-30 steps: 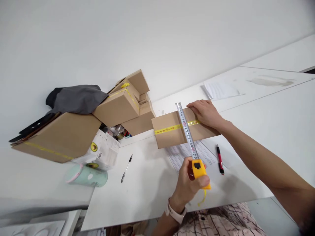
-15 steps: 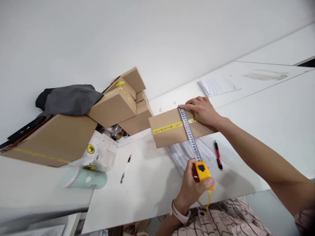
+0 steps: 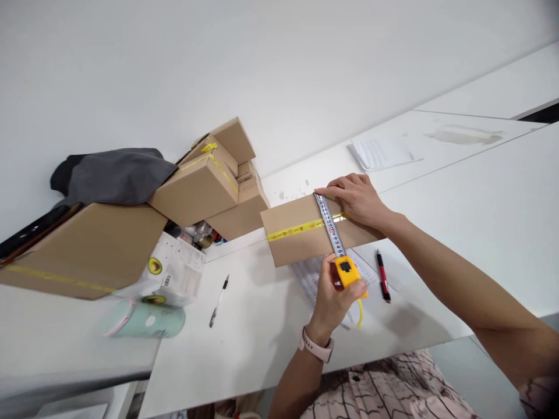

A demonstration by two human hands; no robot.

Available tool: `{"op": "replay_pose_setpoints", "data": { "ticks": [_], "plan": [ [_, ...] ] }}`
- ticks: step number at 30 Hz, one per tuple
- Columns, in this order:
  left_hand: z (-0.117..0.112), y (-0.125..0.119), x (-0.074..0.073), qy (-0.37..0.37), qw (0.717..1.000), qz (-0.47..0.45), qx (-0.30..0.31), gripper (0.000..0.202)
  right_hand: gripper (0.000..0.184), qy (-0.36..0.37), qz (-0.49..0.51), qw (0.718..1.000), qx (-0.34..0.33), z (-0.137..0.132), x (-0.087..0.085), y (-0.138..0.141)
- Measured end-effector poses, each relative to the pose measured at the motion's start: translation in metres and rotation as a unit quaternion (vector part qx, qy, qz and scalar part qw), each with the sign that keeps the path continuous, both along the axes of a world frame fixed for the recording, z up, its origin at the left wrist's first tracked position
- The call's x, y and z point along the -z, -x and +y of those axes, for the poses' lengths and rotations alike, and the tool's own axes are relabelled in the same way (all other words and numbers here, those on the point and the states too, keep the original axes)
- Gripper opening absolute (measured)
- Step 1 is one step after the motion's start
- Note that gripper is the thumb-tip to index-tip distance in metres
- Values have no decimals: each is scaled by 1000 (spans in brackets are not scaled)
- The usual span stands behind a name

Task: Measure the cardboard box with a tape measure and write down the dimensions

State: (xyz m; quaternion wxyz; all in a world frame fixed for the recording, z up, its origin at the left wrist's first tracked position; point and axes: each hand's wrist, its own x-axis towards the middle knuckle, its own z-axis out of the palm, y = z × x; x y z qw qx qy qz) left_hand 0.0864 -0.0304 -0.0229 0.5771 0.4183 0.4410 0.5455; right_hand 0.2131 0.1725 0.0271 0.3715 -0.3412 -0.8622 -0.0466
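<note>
A flat cardboard box [image 3: 297,235] with a yellow tape stripe lies on the white table [image 3: 253,337]. My right hand [image 3: 360,201] rests on the box's far edge, fingers pressing the tip of the steel tape blade [image 3: 329,224] there. The blade runs across the box top towards me. My left hand [image 3: 334,294] is closed around the yellow tape measure case [image 3: 348,273], held right at the box's near edge. A light-coloured watch sits on my left wrist. A printed sheet [image 3: 312,279] lies under the box and my left hand.
A red and black pen [image 3: 382,275] lies right of the sheet, a black pen [image 3: 218,299] to the left. At the left stand stacked cardboard boxes [image 3: 205,183], a grey cloth [image 3: 113,174], a white carton [image 3: 177,270] and a mint bottle [image 3: 146,319]. Papers [image 3: 379,152] lie far back.
My left hand has moved the yellow case forward to the box's near edge, shortening the exposed blade. The blade tip, earlier past the far edge, now sits on it under my right fingers.
</note>
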Motion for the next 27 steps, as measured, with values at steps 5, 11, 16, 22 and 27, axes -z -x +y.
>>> {"op": "replay_pose_setpoints", "data": {
  "ticks": [5, 11, 16, 22, 27],
  "plan": [
    [-1, -6, 6, 4, 1000, 1, -12, 64, 54, -1, 9, 1000, -3, -1, 2, -1],
    [1, -8, 12, -1, 1000, -8, -21, 61, 54, -1, 11, 1000, 0, -2, 1, -1],
    [1, -8, 12, -7, 1000, -5, -20, 63, 55, 6, 8, 1000, 1, -3, 0, 0],
    [-4, -2, 15, -2, 1000, -21, -1, 71, 52, 13, -6, 1000, 8, -7, -1, -2],
    [-20, 12, 33, -4, 1000, -25, 5, 84, 50, 13, 0, 1000, 6, -18, -2, -6]
  ]
}}
